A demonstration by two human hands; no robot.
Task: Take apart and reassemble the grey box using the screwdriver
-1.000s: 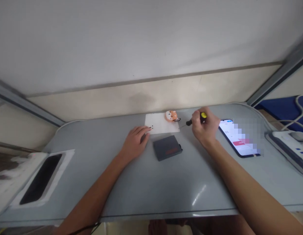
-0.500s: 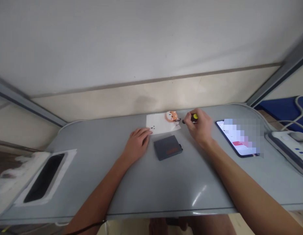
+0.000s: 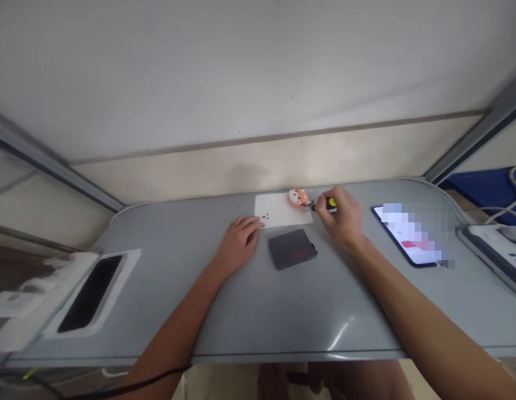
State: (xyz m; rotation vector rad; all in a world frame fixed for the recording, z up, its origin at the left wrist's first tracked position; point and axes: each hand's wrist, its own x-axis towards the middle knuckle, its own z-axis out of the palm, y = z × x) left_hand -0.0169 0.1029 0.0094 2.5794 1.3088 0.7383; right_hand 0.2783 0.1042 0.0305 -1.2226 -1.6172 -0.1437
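So the right hand [image 3: 341,214], at three o'clock from the paper [image 3: 282,217], is wrapped round a screwdriver [image 3: 331,203], likely for tip control, while the left hand [image 3: 240,239] lies loose, empty, fingertips at eight o'clock by some dark bits [image 3: 265,216], maybe steadying the paper.

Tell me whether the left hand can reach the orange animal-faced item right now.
Likely yes: the left hand seems to hold nothing, and only small dark bits on the white paper lie between it and the orange item.

A grey table [image 3: 291,316] carries white paper [image 3: 280,214], a dark case [image 3: 292,249], a lit phone [image 3: 407,243]
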